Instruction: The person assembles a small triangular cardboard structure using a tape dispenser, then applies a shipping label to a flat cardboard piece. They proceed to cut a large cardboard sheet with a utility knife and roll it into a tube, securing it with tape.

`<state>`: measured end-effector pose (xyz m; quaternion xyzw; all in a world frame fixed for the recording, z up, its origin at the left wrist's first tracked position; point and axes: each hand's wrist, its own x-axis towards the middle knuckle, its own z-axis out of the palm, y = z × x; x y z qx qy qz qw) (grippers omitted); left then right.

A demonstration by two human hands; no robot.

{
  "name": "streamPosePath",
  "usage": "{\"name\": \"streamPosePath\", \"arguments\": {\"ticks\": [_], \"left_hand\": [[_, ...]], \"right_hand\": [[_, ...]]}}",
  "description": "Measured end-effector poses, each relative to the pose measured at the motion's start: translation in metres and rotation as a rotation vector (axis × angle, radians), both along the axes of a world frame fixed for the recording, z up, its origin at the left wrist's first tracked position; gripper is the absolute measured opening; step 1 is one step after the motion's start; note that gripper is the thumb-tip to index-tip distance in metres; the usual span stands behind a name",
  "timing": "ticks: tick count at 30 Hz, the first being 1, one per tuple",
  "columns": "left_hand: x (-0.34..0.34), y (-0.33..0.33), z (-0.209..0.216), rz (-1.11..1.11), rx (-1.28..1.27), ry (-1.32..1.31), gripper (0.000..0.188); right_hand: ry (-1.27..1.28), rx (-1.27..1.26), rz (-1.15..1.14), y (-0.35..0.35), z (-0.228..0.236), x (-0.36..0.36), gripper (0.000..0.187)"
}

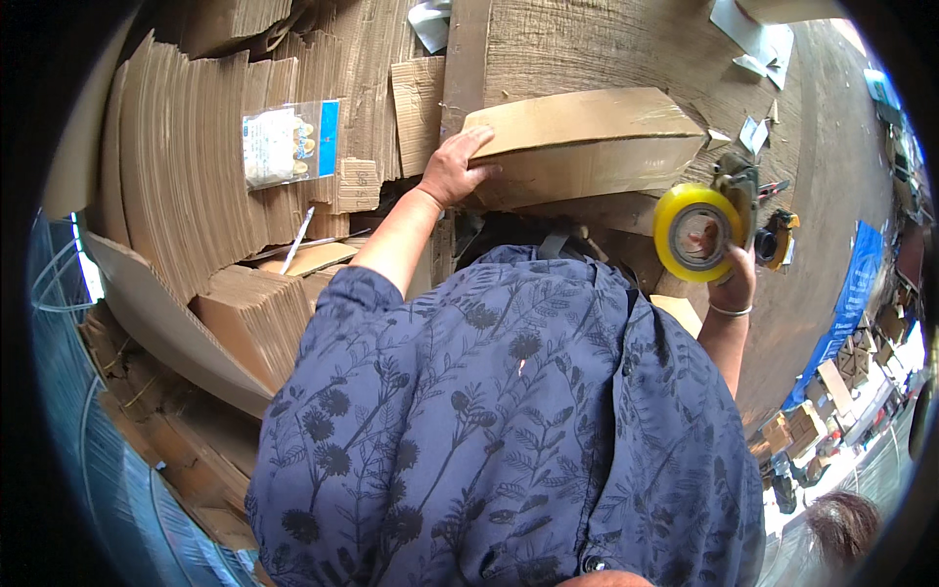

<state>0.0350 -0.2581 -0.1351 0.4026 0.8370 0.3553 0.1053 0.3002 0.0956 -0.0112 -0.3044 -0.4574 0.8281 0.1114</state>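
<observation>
A long brown cardboard box (597,168) lies across the wooden table in front of me. My left hand (457,168) grips its left end, fingers over the top edge and thumb against the near side. At the box's right end my right hand (738,279) is closed round a tape dispenser (738,186). A big roll of yellow tape (669,233) sits on the dispenser. The dispenser's head is close to the box's pointed right end; whether they touch I cannot tell.
Tall stacks of flat cardboard (181,157) fill the left side, with a clear plastic packet (291,145) on them. Paper scraps (768,49) lie at the far right of the table (597,49). Near the dispenser is a yellow-and-black tool (780,240). A blue strip (849,293) runs along the right edge.
</observation>
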Motion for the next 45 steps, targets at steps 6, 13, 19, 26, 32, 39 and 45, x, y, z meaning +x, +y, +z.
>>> {"name": "streamPosePath", "arguments": {"ticks": [6, 13, 19, 26, 32, 39, 45], "left_hand": [[0.084, 0.045, 0.0, 0.26, 0.048, -0.131, 0.051], [0.132, 0.094, -0.013, 0.259, 0.119, -0.197, 0.056], [0.168, 0.099, 0.093, 0.398, 0.544, -1.722, 0.046], [0.189, 0.104, 0.127, 0.423, 0.571, -1.699, 0.027], [0.152, 0.098, 0.101, 0.328, 0.552, -1.345, 0.015], [0.016, 0.083, 0.029, 0.475, 0.337, -0.907, 0.015], [-0.017, 0.082, -0.031, 0.514, 0.32, -0.869, 0.015]], "right_hand": [[-0.198, 0.366, 0.13, -0.02, 0.028, -0.013, 0.081], [-0.02, 1.037, 0.29, -0.032, 0.013, 0.022, 0.075], [0.141, 1.432, 0.37, -0.048, 0.026, 0.045, 0.082], [0.02, 1.536, 0.538, -0.061, 0.035, 0.056, 0.081], [-0.136, 1.583, 0.617, -0.075, 0.063, 0.052, 0.08], [-0.401, 1.606, 0.546, -0.078, 0.089, 0.068, 0.085], [-0.474, 1.623, 0.58, -0.092, 0.08, 0.059, 0.087]]}}
